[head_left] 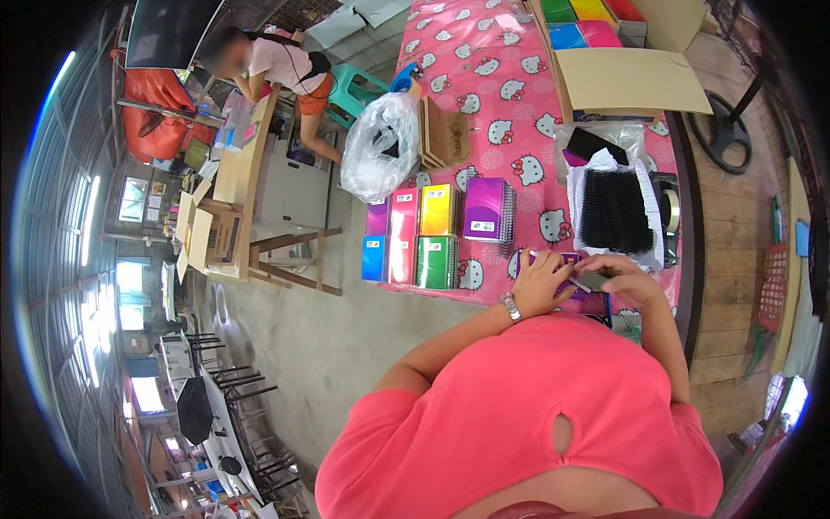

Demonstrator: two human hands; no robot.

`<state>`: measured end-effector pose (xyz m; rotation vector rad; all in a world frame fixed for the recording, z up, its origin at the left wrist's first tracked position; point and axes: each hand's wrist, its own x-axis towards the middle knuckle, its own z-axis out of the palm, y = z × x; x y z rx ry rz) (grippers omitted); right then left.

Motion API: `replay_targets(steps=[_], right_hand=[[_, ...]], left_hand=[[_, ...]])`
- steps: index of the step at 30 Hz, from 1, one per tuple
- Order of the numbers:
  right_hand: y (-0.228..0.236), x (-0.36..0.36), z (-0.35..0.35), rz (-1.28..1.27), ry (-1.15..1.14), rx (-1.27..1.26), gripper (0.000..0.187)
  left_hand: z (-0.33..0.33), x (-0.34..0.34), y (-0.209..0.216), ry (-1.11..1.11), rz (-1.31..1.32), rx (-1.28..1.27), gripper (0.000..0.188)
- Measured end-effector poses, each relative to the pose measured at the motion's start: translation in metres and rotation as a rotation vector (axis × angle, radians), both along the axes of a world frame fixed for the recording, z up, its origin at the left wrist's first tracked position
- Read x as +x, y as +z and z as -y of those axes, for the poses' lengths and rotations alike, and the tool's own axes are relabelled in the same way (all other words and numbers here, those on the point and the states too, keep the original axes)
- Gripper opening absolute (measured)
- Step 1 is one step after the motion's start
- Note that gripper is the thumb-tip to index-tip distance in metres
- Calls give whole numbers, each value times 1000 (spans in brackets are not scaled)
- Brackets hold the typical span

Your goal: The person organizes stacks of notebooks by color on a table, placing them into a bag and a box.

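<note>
Close to my body at the table's near edge, my left hand (pixel 543 284) rests with bent fingers over a small purple notebook (pixel 571 258), gripping it. Beside it, my right hand (pixel 629 281) has its fingers curled together at the notebook's right end, around a small dark piece that I cannot make out. Much of this notebook is hidden by both hands. Just beyond my right hand, a bundle of black spiral binding coils (pixel 614 212) lies on a white sheet (pixel 659 233). To the left sits a purple spiral notebook (pixel 486 208).
Red, yellow, blue and green notebooks (pixel 437 262) stand in stacks at the table's left edge. Behind them are a clear plastic bag (pixel 380 147) and brown cardboard (pixel 445 134). An open carton (pixel 605 82) holds colourful notebooks. A tape roll (pixel 673 210) sits right. Another person (pixel 281 69) leans on a far table.
</note>
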<state>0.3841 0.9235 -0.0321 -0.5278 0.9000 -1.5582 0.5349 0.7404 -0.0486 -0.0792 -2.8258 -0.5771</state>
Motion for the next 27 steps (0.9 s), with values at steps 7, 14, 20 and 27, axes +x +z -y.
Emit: replay_targets(steps=[7,14,20,27], right_hand=[[9,-4,6,34,31,-93,38],[3,-5,15,120,11,-120,39],[-6,-4,25,26,-26,-47,40],[-8,-4,39,-455,-69,159,39]], left_hand=[[3,0,2,-8,28,50,33],[14,3,-2,22,38,185,31],[26,6,-9,55,18,289,31],[34,8,-7,72,47,289,32]])
